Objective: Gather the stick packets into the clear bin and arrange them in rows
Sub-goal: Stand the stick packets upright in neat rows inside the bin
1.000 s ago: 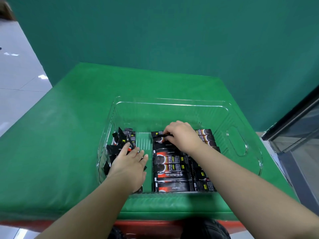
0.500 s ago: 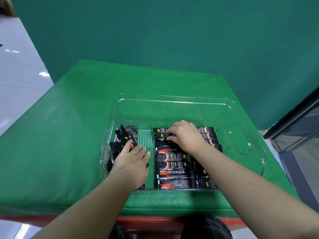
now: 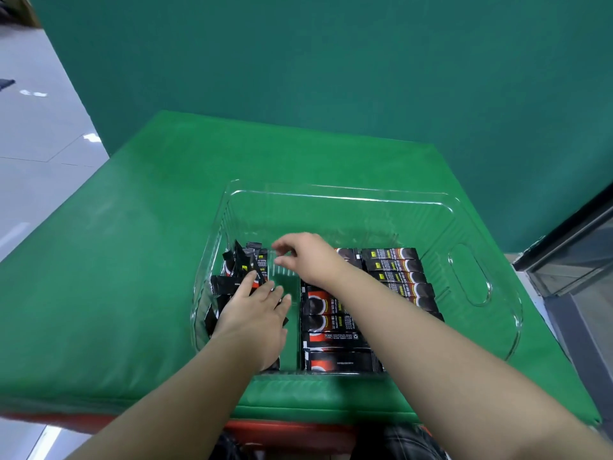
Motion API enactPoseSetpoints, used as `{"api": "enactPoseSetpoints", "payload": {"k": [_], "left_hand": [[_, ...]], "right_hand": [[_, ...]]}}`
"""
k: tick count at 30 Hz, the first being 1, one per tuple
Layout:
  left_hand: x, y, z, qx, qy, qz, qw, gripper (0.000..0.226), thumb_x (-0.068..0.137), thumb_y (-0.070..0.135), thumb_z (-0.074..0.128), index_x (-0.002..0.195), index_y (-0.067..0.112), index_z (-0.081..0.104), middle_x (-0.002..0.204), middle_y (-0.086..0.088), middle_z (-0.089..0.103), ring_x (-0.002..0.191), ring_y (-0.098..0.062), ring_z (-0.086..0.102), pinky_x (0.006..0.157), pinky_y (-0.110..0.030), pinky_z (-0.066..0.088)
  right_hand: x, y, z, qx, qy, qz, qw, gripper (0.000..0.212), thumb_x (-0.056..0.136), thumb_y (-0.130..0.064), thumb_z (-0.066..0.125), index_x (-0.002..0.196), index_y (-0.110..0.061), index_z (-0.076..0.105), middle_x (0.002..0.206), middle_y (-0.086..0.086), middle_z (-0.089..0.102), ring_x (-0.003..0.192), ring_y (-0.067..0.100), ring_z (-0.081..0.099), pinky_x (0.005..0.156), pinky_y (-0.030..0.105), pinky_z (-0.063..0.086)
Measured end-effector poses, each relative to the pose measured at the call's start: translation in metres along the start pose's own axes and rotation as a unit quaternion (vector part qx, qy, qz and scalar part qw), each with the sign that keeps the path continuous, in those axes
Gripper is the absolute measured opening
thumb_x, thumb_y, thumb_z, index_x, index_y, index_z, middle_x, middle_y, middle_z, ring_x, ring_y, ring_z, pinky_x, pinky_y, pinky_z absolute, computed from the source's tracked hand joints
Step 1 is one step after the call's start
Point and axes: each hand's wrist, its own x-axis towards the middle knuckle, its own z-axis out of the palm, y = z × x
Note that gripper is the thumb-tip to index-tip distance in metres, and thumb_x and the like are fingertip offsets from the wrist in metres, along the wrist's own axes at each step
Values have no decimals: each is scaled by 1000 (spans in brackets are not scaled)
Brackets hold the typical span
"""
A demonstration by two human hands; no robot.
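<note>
A clear bin (image 3: 338, 193) sits on the green table. Inside, black and red stick packets lie in two tidy rows (image 3: 394, 263) on the right and middle. A loose, jumbled heap of packets (image 3: 243, 263) leans at the bin's left side. My left hand (image 3: 255, 313) lies flat on that heap with fingers straight. My right hand (image 3: 305, 257) hovers over the gap between heap and rows, fingers loosely curled and holding nothing, reaching toward the heap.
The green padded table (image 3: 132, 260) surrounds the bin. The bin has a cut-out handle (image 3: 469, 277) in its right wall. A dark glass-fronted cabinet (image 3: 570, 247) stands at the right. A green wall rises behind; pale floor tiles lie at left.
My right hand has lifted off the middle row and moved left toward the loose heap. My left hand stays on the heap.
</note>
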Motion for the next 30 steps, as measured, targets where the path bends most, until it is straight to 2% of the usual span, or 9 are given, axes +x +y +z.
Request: {"api": "enactPoseSetpoints", "payload": {"k": [4,7,11,16,21,24,26,28,30], "left_hand": [[1,0,1,-10,17,-3,1000,60,104,41,18,155,14,4,163,-8,6,150,-23,0,115,-50,-15],[1,0,1,-16,19,1,1000,60,103,41,19,155,13,6,163,-8,8,150,-23,1,115,-50,-15],[1,-1,3,-21,40,6,999,59,103,40,22,154,14,14,161,-8,15,148,-25,6,116,-51,-15],[2,-2,6,-23,55,8,998,58,102,39,21,154,13,18,160,-9,18,147,-26,7,117,-53,-14],[0,-1,4,-23,42,5,999,59,103,38,22,154,12,13,161,-10,16,148,-26,6,114,-51,-16],[0,-1,2,-18,33,2,999,59,104,40,19,155,12,8,162,-9,10,149,-25,1,113,-50,-18],[0,0,1,-17,24,0,1000,58,104,39,17,155,13,6,163,-8,7,150,-24,-1,113,-50,-19],[-1,0,0,-15,20,1,1000,58,104,39,16,155,13,4,163,-8,5,150,-23,-2,113,-49,-19],[-1,0,0,-13,17,2,1000,59,104,39,15,155,13,2,163,-8,2,150,-23,-3,113,-49,-20]], "right_hand": [[25,-19,18,34,-38,65,997,43,93,-18,59,133,-6,49,128,9,59,118,25,54,102,33,40],[35,-23,29,35,-7,113,993,32,94,-16,57,119,4,59,118,19,63,111,33,58,98,39,45],[41,-32,39,37,45,165,985,23,93,-12,56,107,4,64,111,18,66,107,33,61,86,30,49],[47,-40,34,4,-10,216,976,24,96,-18,52,98,4,61,111,18,62,103,30,58,80,31,45],[47,-34,31,140,3,220,965,31,93,-12,50,119,3,58,121,20,59,87,21,44,91,34,44],[48,-33,30,206,-11,223,953,31,92,-12,56,117,4,59,91,14,61,76,21,50,88,36,48],[46,-33,24,247,-29,231,941,20,93,-10,56,106,4,62,69,5,54,59,15,48,72,31,50],[41,-33,19,278,-42,239,930,9,93,-10,57,85,-5,59,62,3,53,51,11,44,56,23,42],[39,-30,17,306,-38,225,924,16,91,-9,60,76,-10,55,61,4,52,51,12,42,52,23,37]]}}
